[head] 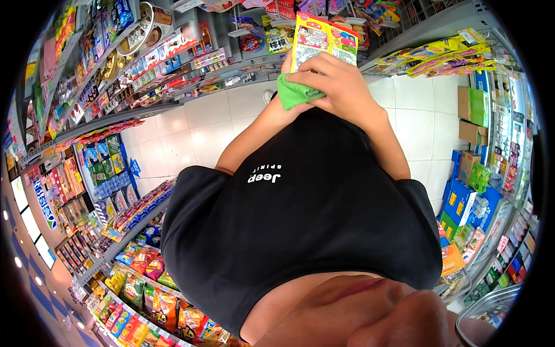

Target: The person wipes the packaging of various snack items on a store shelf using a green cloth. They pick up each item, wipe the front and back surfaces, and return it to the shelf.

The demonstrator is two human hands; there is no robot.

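Observation:
A yellow and red candy or snack bag point(326, 37) is held up in front of me, with printed pictures and writing on the side that shows. My left hand point(286, 64) grips it from behind at its left edge; most of that hand is hidden by the bag and a cloth. Across the lower part of the bag lies my right hand point(336, 80), fingers bent over a folded green cloth point(297, 93). The cloth hangs below the bag, over my left wrist. Shelves of packaged sweets stand just beyond the bag.
Shelving with chocolates point(147, 65) runs along the upper left. Yellow hanging packets point(438, 54) jut out at the upper right. Cardboard boxes point(470, 108) and blue cartons point(459, 204) line the right side. Snack bags point(164, 308) fill shelves at lower left. Pale floor tiles point(208, 117) lie below.

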